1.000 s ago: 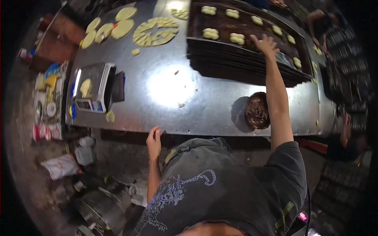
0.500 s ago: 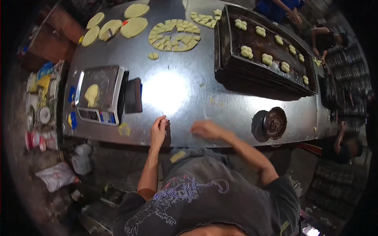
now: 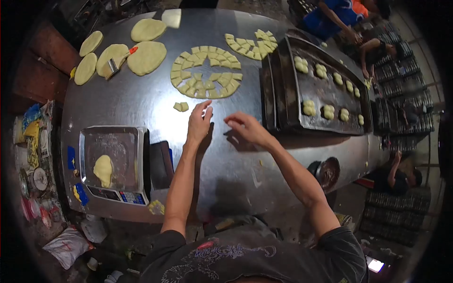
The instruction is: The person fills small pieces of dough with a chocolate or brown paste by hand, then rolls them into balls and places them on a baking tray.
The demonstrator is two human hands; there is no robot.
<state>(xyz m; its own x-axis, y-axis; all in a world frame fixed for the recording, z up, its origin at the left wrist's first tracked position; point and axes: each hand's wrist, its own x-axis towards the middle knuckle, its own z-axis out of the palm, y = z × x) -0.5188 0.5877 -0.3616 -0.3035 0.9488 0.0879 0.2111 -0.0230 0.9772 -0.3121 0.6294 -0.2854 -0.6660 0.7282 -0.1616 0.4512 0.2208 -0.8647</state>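
My left hand (image 3: 200,123) reaches over the metal table with its fingers apart, just below a flat round of dough (image 3: 178,74) cut into many small pieces. Beside its fingertips lie two loose dough pieces (image 3: 180,106). To the right, my right hand (image 3: 248,129) hovers over the table, thumb and fingers spread and nothing visible in them. A second, partly used cut dough round (image 3: 243,47) lies farther back. Right of my right hand stands a stack of dark baking trays (image 3: 321,108); the top one carries clusters of dough balls (image 3: 309,108).
A scale (image 3: 115,193) with a dough lump (image 3: 103,170) on its pan stands at the left. Several uncut dough rounds (image 3: 147,58) and a metal scraper (image 3: 112,67) lie at back left. A dark bowl (image 3: 327,173) sits near the front edge. Other people (image 3: 330,19) work at far right.
Both hands have moved forward, away from the table's front edge, toward the cut dough round. The camera view has shifted, so the table appears lower and closer. No dough has visibly been picked up.
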